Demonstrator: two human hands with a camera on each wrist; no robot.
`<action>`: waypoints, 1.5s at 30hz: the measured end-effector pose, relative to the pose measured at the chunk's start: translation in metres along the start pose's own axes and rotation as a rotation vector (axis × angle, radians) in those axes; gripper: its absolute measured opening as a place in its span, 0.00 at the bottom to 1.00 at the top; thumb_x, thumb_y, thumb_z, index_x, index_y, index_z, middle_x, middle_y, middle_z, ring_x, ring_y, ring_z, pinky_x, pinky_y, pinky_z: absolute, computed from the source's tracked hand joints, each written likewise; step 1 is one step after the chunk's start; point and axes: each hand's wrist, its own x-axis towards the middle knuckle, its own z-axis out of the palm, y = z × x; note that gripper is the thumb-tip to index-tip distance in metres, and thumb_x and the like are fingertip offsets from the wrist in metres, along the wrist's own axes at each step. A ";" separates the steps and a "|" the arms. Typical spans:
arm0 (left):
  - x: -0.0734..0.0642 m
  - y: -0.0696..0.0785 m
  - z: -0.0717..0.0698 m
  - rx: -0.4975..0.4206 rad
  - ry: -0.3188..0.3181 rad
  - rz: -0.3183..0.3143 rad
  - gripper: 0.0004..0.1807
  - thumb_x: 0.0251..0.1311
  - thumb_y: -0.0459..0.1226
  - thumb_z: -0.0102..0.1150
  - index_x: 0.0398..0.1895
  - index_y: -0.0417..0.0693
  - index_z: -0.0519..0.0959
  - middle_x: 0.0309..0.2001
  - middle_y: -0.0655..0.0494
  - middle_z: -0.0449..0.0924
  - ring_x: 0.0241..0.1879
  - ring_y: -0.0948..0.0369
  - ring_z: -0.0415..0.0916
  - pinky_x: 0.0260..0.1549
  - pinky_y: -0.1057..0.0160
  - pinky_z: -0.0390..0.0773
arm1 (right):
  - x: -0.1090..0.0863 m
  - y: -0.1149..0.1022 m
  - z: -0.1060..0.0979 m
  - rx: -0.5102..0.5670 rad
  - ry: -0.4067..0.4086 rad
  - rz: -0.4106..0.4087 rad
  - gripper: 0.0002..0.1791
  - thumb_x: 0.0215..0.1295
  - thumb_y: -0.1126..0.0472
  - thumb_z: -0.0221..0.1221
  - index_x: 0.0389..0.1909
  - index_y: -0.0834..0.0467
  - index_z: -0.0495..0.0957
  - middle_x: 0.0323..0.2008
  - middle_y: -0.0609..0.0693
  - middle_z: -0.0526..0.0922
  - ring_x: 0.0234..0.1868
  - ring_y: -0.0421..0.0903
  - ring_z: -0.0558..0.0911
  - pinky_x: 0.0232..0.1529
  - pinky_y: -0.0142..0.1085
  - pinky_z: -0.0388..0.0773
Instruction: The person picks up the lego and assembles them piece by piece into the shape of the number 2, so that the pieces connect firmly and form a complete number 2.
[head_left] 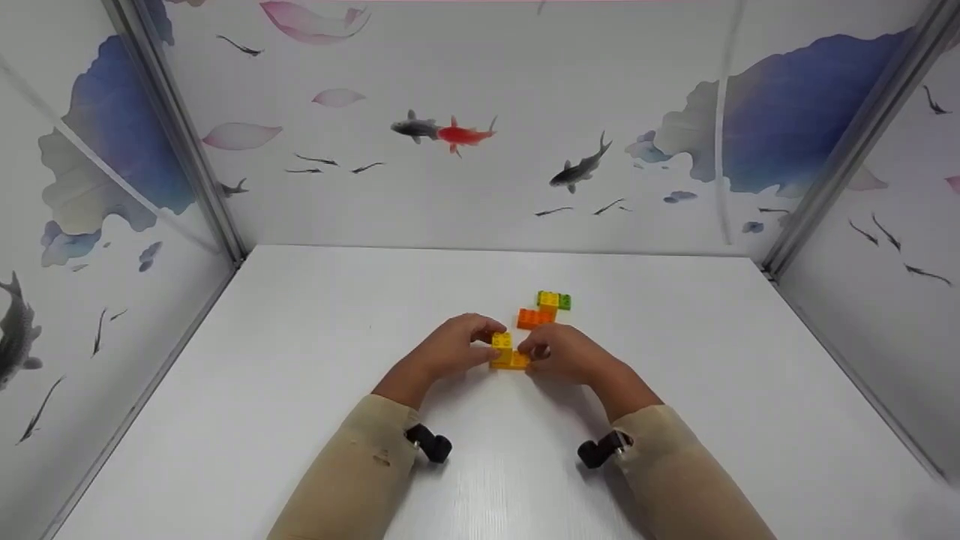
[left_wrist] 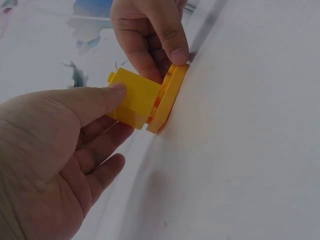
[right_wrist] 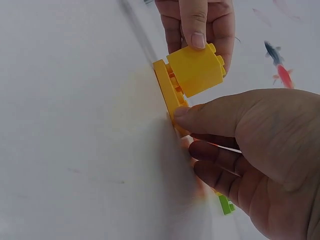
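Note:
Between thumb and fingers, my left hand [head_left: 459, 346] pinches a yellow toy brick [left_wrist: 137, 92] with studs on top. Under it lies a flat yellow-orange brick [right_wrist: 166, 89] on the white table. The yellow brick covers one end of the flat one, and in both wrist views a narrow gap with studs shows between them. My right hand [head_left: 566, 354] grips the flat brick's other end, thumb against its near side. In the right wrist view its remaining fingers are bent behind the brick.
Just beyond my hands sit an orange brick [head_left: 531, 319], a yellow brick [head_left: 549, 298] and a green brick [head_left: 565, 301], close together or joined. The white table [head_left: 300, 315] is bounded by white panels [head_left: 465, 210] printed with fish and petals.

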 end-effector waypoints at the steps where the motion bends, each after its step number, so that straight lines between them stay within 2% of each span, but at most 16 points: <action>1: 0.000 0.000 0.000 -0.001 -0.001 0.000 0.20 0.72 0.41 0.68 0.65 0.58 0.82 0.62 0.60 0.83 0.65 0.57 0.79 0.75 0.50 0.75 | 0.000 0.000 0.000 -0.004 -0.002 -0.002 0.16 0.68 0.62 0.73 0.55 0.47 0.90 0.47 0.41 0.89 0.48 0.46 0.82 0.63 0.47 0.84; 11: 0.001 -0.002 0.000 -0.027 -0.012 -0.022 0.20 0.71 0.41 0.68 0.65 0.58 0.83 0.62 0.59 0.83 0.64 0.56 0.78 0.73 0.51 0.76 | 0.000 0.001 0.001 0.011 0.003 0.011 0.16 0.68 0.61 0.72 0.55 0.45 0.90 0.47 0.41 0.88 0.48 0.46 0.82 0.64 0.48 0.84; 21: 0.001 -0.003 -0.001 0.005 -0.013 -0.013 0.19 0.71 0.40 0.69 0.63 0.57 0.83 0.58 0.60 0.84 0.61 0.58 0.79 0.71 0.53 0.78 | 0.000 0.000 0.001 0.003 0.002 0.015 0.16 0.69 0.62 0.72 0.55 0.45 0.90 0.47 0.42 0.89 0.49 0.45 0.83 0.65 0.48 0.83; 24: 0.001 -0.002 0.000 0.014 -0.008 -0.007 0.19 0.70 0.41 0.69 0.63 0.57 0.84 0.57 0.60 0.84 0.59 0.58 0.80 0.70 0.54 0.79 | 0.001 0.002 0.001 0.006 0.002 0.017 0.16 0.69 0.62 0.72 0.55 0.44 0.90 0.46 0.42 0.89 0.49 0.46 0.83 0.64 0.48 0.83; 30: 0.002 -0.002 0.001 -0.029 0.000 -0.025 0.19 0.66 0.41 0.72 0.60 0.57 0.85 0.56 0.61 0.85 0.56 0.60 0.82 0.63 0.56 0.84 | 0.004 0.005 0.002 0.014 0.010 0.004 0.16 0.67 0.63 0.72 0.53 0.46 0.90 0.46 0.43 0.89 0.48 0.45 0.83 0.63 0.47 0.84; 36: 0.001 -0.002 0.001 -0.052 -0.004 -0.042 0.18 0.66 0.42 0.74 0.59 0.60 0.86 0.56 0.62 0.84 0.57 0.61 0.82 0.62 0.57 0.85 | 0.003 0.006 0.002 0.039 0.007 -0.004 0.16 0.67 0.63 0.73 0.53 0.46 0.90 0.48 0.42 0.89 0.48 0.45 0.83 0.64 0.47 0.84; 42: -0.001 0.000 0.000 -0.040 -0.021 -0.028 0.17 0.66 0.42 0.74 0.58 0.61 0.86 0.55 0.62 0.84 0.55 0.60 0.82 0.59 0.58 0.86 | 0.002 0.005 0.003 0.034 0.000 -0.018 0.16 0.67 0.63 0.73 0.53 0.45 0.90 0.50 0.41 0.88 0.48 0.45 0.83 0.64 0.46 0.84; 45: 0.001 0.001 0.000 -0.028 -0.023 -0.049 0.18 0.66 0.42 0.74 0.58 0.62 0.86 0.54 0.63 0.83 0.55 0.60 0.81 0.59 0.59 0.86 | 0.002 0.005 0.002 0.031 0.002 -0.021 0.16 0.67 0.63 0.73 0.53 0.45 0.90 0.49 0.42 0.89 0.48 0.45 0.83 0.64 0.46 0.85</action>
